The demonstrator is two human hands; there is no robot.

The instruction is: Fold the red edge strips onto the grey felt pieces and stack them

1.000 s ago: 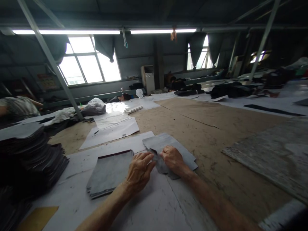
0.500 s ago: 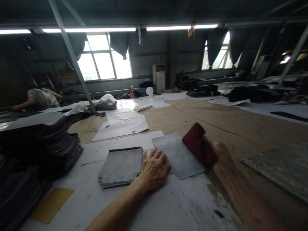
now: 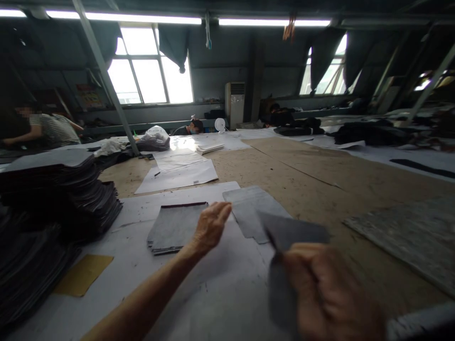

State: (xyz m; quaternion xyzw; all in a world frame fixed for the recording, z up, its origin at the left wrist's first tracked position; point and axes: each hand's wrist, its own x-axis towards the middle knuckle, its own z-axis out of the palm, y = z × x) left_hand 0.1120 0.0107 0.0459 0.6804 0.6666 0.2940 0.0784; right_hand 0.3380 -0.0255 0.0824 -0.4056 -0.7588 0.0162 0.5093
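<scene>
My right hand [image 3: 325, 284], close to the camera and smeared by motion, grips a folded grey fabric piece [image 3: 295, 232]. Its fingers are wrapped round the cloth, and one part hangs below them. My left hand [image 3: 213, 225] is over the right edge of a small stack of grey fabric pieces [image 3: 174, 227] with a dark red back edge. Its fingers are bunched together; whatever may be between them is hidden. Just beyond its fingertips, another grey fabric piece [image 3: 252, 208] lies flat on white paper [image 3: 142, 213].
Tall piles of dark cut fabric [image 3: 53, 189] stand at the left. A yellow card [image 3: 84, 274] lies before them. At the right is a speckled grey board [image 3: 405, 237]. Farther back are white sheets [image 3: 181, 175], a slanted post [image 3: 106, 76] and other people.
My right hand has come nearer the camera with its cloth, which now shows grey instead of dark red. My left hand has lifted off the flat piece and bunched its fingers.
</scene>
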